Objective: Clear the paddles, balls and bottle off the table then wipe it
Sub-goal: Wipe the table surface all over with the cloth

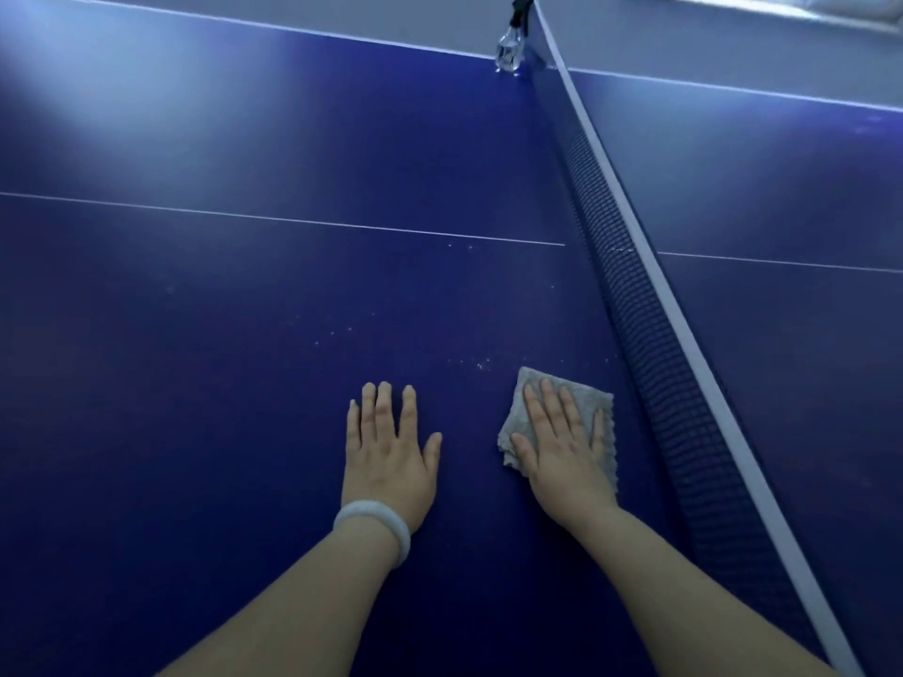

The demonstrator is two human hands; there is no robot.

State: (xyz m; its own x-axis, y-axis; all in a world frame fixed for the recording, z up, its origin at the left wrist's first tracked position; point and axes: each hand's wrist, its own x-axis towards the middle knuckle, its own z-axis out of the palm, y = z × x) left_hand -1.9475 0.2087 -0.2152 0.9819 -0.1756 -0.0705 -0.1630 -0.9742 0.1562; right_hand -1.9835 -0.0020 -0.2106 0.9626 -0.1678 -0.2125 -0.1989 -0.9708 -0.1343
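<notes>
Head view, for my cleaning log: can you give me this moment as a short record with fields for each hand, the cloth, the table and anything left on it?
left hand: left hand lies flat on the bare table, fingers straight, white bracelet on the wrist
right hand: right hand presses flat on the cloth
cloth: grey cloth, folded, beside the net
table: blue table, pale specks just beyond the cloth
left on table: clear spray bottle at the far end of the net
paddles, balls: none in view
</notes>
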